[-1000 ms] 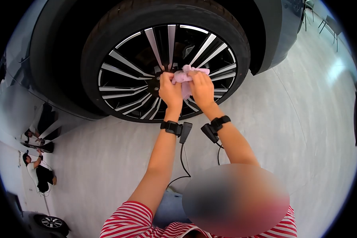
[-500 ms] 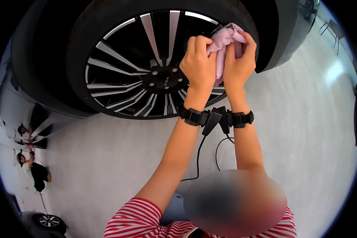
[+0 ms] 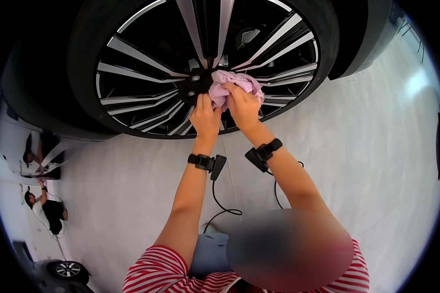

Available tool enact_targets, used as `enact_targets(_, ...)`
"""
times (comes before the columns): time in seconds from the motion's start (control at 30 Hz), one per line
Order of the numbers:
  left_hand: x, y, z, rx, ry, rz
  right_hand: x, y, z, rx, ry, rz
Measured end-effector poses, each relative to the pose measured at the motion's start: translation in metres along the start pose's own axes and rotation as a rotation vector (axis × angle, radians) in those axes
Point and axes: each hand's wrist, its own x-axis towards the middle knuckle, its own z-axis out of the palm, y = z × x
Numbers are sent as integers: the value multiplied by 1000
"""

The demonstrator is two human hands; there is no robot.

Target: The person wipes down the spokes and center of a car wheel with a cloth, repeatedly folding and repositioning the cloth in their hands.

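A crumpled pink cloth lies against the hub of a car wheel, covering part of the centre and some lug nuts. My right hand is closed on the cloth, its fingers bunched into the folds. Just to its left, my left hand has curled fingers at the cloth's lower left edge, pinching it; the fingertips are partly hidden. Silver and black spokes spread around both hands. Each wrist wears a black strap with a small device and a cable.
The black tyre surrounds the rim beneath the dark wheel arch. Grey floor stretches below. At far left another person crouches beside a car, and another car's wheel shows at lower left. Thin cables hang near my arms.
Both hands have moved left and down from the rim's upper right to the hub, bringing the cloth along. My wrists are farther apart, and the wheel sits higher in view.
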Motion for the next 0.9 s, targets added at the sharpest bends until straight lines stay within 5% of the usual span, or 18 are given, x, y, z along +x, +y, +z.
enact_targets(0.1, -5, -9, -4, 19, -65, 7, -9, -2, 15, -11, 72, 4)
enact_targets(0.63, -10, 112, 42, -187, -430, -90, -3, 85, -104, -158, -421, -393)
enact_targets(0.9, 4, 200, 84, -343, -433, -77, -2, 143, -162, -245, -189, -185)
